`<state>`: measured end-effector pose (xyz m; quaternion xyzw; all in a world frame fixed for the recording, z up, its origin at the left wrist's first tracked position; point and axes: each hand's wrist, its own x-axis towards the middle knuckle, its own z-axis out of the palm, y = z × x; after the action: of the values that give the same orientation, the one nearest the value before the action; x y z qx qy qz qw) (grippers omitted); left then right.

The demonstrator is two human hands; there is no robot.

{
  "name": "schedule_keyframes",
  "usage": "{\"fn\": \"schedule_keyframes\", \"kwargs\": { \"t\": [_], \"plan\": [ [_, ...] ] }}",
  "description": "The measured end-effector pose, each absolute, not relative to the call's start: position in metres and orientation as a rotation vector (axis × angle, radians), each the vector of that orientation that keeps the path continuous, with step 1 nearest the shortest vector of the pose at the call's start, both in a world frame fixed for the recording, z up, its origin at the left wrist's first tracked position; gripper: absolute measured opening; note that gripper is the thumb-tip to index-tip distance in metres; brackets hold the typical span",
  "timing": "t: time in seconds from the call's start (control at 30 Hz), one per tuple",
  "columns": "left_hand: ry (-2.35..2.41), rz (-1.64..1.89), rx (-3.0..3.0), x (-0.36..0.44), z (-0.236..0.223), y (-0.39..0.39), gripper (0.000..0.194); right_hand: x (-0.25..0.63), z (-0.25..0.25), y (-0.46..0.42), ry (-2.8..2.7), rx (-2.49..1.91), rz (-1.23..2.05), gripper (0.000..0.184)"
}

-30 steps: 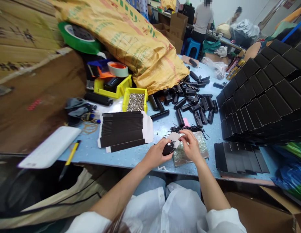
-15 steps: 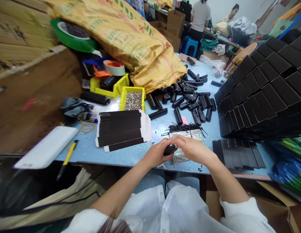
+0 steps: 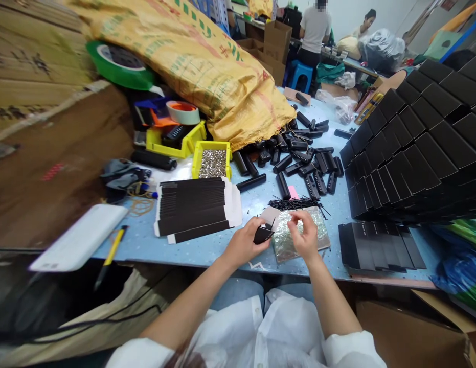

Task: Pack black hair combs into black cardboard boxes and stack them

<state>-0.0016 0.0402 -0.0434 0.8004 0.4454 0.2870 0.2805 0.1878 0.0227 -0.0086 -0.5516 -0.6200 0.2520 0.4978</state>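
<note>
My left hand (image 3: 245,240) is closed around a small black cardboard box (image 3: 263,234), whose pale flap (image 3: 271,216) stands up at the open end. To its right, my right hand (image 3: 306,236) is raised with bent fingers and thumb apart, and I see nothing between them. Beneath the right hand lies a clear plastic packet (image 3: 322,230). A bundle of thin black strips (image 3: 293,204) sits just behind the packet. Flat black cartons (image 3: 191,207) with white edges lie overlapped to the left of my hands.
Many black plastic devices (image 3: 299,158) are heaped at the back beside a yellow woven sack (image 3: 238,92). Stacked black boxes (image 3: 410,148) rise on the right, with more cartons (image 3: 378,245) before them. A yellow bin (image 3: 196,159) holds small metal parts. Two people are farther back.
My right hand has come off the box and moved right and slightly down. The box's pale flap now shows upright, while my left hand keeps its hold.
</note>
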Motion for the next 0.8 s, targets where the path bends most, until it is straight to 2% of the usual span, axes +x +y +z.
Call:
{"fn": "schedule_keyframes", "kwargs": {
  "t": [0.1, 0.2, 0.4, 0.47, 0.6, 0.67, 0.8],
  "plan": [
    [1.183, 0.731, 2.191, -0.002, -0.044, 0.04, 0.042, 0.196, 0.008, 0.018, -1.881, -1.311, 0.409, 0.014],
    [1.217, 0.725, 2.187, -0.001, -0.044, 0.038, 0.042, 0.202, 0.014, 0.018, -2.001, -1.281, 0.447, 0.012],
    [1.126, 0.747, 2.115, 0.004, -0.043, 0.037, 0.039, 0.182, -0.023, 0.023, -1.402, -1.246, 1.081, 0.039],
    [1.106, 0.731, 2.068, 0.004, -0.043, 0.038, 0.051, 0.172, -0.033, 0.022, -1.414, -1.126, 1.145, 0.043],
    [1.147, 0.721, 1.912, 0.004, -0.039, 0.04, 0.099, 0.162, -0.029, 0.02, -1.489, -1.079, 1.016, 0.038],
    [1.2, 0.653, 1.882, 0.004, -0.036, 0.04, 0.106, 0.162, -0.022, 0.02, -1.448, -1.137, 1.041, 0.033],
    [1.22, 0.597, 1.878, 0.003, -0.035, 0.043, 0.102, 0.167, -0.018, 0.02, -1.526, -1.176, 0.912, 0.032]
  ]
}}
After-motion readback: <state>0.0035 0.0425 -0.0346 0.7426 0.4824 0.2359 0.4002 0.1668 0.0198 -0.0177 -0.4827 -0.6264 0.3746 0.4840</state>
